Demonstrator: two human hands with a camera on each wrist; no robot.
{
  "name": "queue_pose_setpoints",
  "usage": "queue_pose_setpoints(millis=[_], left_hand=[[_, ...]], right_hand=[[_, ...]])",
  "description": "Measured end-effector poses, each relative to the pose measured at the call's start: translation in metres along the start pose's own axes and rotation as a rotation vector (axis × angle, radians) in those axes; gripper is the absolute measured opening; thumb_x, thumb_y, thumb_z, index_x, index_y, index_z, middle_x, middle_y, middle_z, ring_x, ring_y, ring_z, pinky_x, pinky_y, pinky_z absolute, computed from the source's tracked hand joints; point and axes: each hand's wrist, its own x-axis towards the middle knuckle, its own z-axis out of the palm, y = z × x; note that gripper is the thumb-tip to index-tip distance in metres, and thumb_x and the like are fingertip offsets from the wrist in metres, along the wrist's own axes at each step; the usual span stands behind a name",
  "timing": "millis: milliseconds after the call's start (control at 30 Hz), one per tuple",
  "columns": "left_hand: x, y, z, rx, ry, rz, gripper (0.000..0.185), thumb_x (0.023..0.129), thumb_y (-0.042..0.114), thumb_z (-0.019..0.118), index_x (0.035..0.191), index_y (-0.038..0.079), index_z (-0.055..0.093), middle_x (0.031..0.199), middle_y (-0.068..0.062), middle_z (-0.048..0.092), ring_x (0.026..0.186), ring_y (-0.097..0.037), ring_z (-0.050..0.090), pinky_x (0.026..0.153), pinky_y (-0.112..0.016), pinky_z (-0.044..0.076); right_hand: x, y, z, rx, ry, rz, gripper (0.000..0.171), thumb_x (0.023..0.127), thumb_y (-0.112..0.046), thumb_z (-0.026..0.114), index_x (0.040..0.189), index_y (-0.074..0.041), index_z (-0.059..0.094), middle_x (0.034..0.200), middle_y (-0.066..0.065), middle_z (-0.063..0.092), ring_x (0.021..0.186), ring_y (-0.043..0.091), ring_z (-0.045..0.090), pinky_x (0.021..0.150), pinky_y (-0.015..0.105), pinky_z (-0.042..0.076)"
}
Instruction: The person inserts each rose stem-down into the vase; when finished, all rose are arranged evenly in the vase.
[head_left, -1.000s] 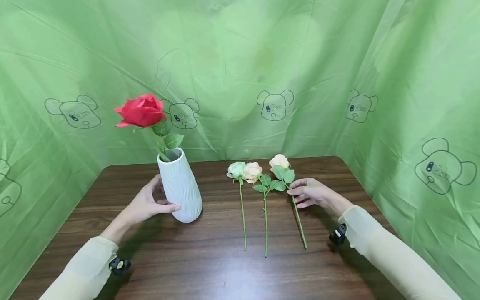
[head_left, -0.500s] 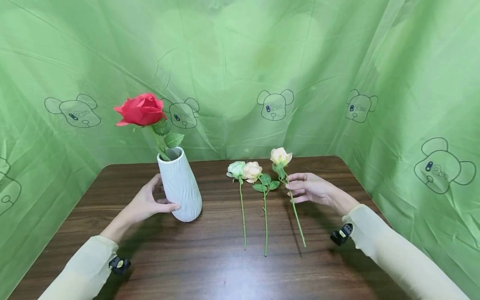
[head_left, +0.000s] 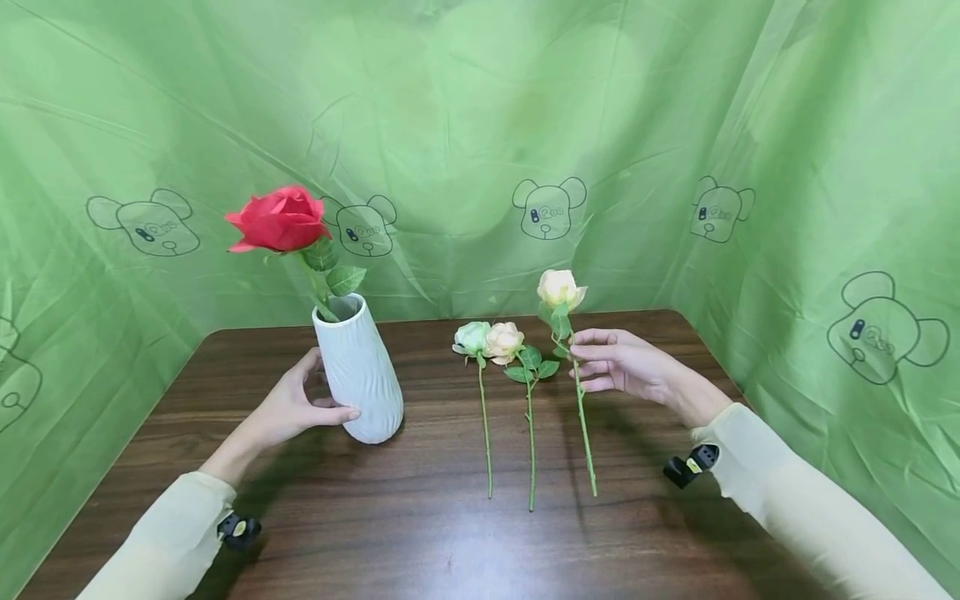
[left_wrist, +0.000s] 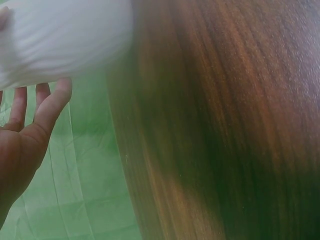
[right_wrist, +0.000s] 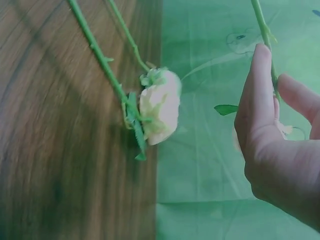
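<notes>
Head view: pinching the cream rose (head_left: 561,289) in the right hand (head_left: 628,367), right of the white vase (head_left: 360,372) (gripped in the left hand (head_left: 288,402)), perhaps risking a twist from so light a fingertip hold.

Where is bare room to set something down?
The brown wooden table is bare between the white ribbed vase and pale green rose, and in front of them. Crowded: from that rose, past the peach rose, to the right hand.

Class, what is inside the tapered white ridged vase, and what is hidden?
The green stem of a large red rose enters the mouth of the white ridged vase; its wall hides the stem's lower end and anything deeper.
</notes>
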Motion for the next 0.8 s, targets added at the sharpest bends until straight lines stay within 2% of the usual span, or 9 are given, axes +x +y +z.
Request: queue_pose_setpoints(millis=[267, 567, 800], left_hand=[[0.0, -0.001, 0.001, -0.007, -0.002, 0.004, 0.086, 0.073, -0.001, 0.09, 0.144, 0.009, 0.042, 0.131, -0.015, 0.051, 0.114, -0.029, 0.057, 0.089, -0.037, 0.06], [-0.001, 0.001, 0.002, -0.009, -0.004, 0.004, 0.084, 0.074, 0.0, 0.09, 0.143, 0.008, 0.042, 0.131, -0.014, 0.051, 0.114, -0.029, 0.057, 0.089, -0.036, 0.06], [-0.001, 0.0, 0.001, -0.01, 0.001, 0.004, 0.084, 0.074, 0.0, 0.09, 0.142, 0.009, 0.042, 0.13, -0.014, 0.051, 0.114, -0.031, 0.057, 0.089, -0.039, 0.06]], right_hand=[[-0.008, -0.013, 0.012, 0.02, -0.059, -0.056, 0.009, 0.104, -0.004, 0.055, 0.112, -0.008, 0.058, 0.098, 0.004, 0.07, 0.089, 0.023, 0.072, 0.081, 0.038, 0.063], [-0.01, -0.024, 0.022, 0.042, -0.108, -0.102, 0.011, 0.104, -0.002, 0.055, 0.11, -0.008, 0.061, 0.104, 0.005, 0.073, 0.099, 0.028, 0.072, 0.085, 0.042, 0.062], [-0.011, -0.031, 0.034, 0.031, -0.133, -0.11, 0.011, 0.104, -0.001, 0.052, 0.107, -0.008, 0.06, 0.102, 0.006, 0.071, 0.093, 0.024, 0.072, 0.084, 0.041, 0.062]])
